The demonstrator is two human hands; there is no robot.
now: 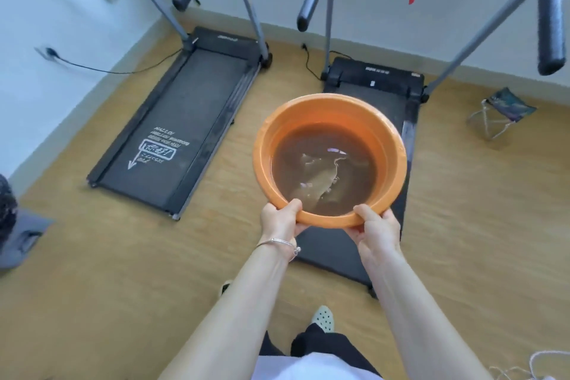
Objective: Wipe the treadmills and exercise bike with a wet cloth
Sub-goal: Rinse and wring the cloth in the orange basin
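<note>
I carry an orange basin point(330, 108) of murky water in front of me, with a cloth point(320, 179) sunk in it. My left hand point(279, 220) grips the near rim at the left, thumb over the edge. My right hand point(377, 230) grips the near rim at the right in the same way. Two black treadmills lie on the wooden floor: the left treadmill point(182, 120) with white printing on its belt, and the right treadmill point(370, 80), partly hidden under the basin. Their grey handrails rise toward me.
A small folding stool point(501, 112) stands at the right by the wall. A dark grey machine base point(21, 231) shows at the left edge. Power cables point(101, 69) run from wall sockets to the treadmills. My feet in light shoes point(324, 318) stand on the floor below.
</note>
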